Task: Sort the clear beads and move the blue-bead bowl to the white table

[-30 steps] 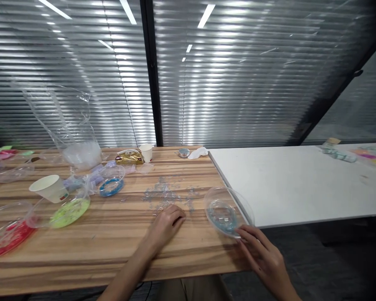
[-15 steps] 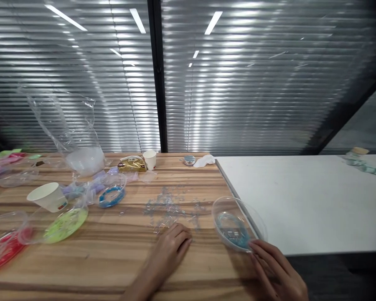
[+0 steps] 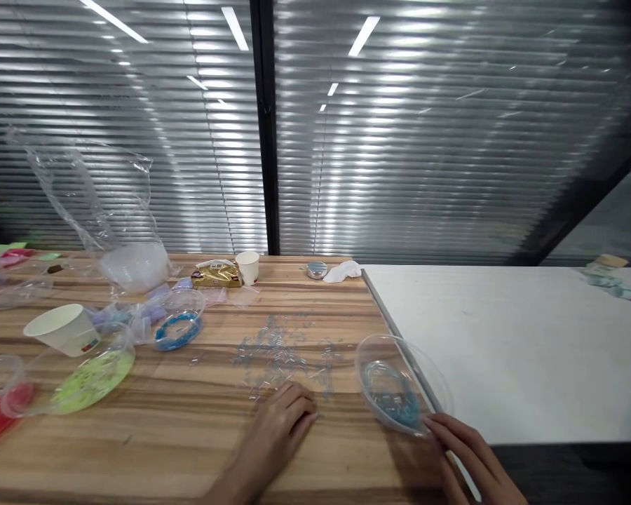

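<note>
So the right hand (image 3: 470,452) is pinching the near rim of a clear bowl (image 3: 369,353), with the fingers close together at the edge. That bowl is sitting over on the right, lining up with the seam where the wooden table (image 3: 163,449) is meeting a white tabletop (image 3: 494,351). Some bluish bits (image 3: 394,403) are gathering in the bottom of it. I can't tell if the base is touching the wood or hovering a little.

The left hand (image 3: 281,431) is resting palm down, fingers curled and bunched together, right at the near edge of a loose scatter of tiny shiny tube-like pieces (image 3: 278,351). Can't tell if the fingertips are pinching any of those, since the hand is covering them.

Off to the left, another clear bowl is holding blue stuff (image 3: 177,331), one nearer is holding yellow-green stuff (image 3: 92,382), and red stuff (image 3: 0,414) is showing by the picture's edge. A big paper cup (image 3: 63,331) is leaning just behind the yellow-green one. Toward the back, a gold packet (image 3: 215,276) is sitting beside a smaller paper cup (image 3: 248,267), and a small round tin (image 3: 316,269) is lying next to a crumpled white tissue (image 3: 343,271).
</note>
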Tool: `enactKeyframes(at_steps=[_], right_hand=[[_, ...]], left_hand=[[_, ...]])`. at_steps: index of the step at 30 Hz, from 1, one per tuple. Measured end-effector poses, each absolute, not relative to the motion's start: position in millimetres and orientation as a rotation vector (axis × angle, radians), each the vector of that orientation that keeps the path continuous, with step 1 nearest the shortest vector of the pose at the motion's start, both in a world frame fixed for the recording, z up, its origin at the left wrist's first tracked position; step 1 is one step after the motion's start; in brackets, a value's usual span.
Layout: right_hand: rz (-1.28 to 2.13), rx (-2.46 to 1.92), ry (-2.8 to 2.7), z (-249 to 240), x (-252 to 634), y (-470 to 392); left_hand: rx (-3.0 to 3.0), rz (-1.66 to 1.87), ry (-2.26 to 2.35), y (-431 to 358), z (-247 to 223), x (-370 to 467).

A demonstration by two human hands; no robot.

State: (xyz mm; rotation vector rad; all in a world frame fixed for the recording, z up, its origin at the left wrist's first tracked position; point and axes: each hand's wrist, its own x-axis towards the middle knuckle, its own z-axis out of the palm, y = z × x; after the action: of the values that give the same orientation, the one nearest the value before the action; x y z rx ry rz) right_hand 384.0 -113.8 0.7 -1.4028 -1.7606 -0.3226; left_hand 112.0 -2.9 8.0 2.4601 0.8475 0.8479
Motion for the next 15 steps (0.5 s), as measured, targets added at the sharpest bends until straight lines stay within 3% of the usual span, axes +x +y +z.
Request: enactKeyframes(at_steps=[15], right_hand=[[-0.164,-1.369,-1.631,6,382,-109]], left_hand=[[2.385,0.836,0.898,3,20,114]])
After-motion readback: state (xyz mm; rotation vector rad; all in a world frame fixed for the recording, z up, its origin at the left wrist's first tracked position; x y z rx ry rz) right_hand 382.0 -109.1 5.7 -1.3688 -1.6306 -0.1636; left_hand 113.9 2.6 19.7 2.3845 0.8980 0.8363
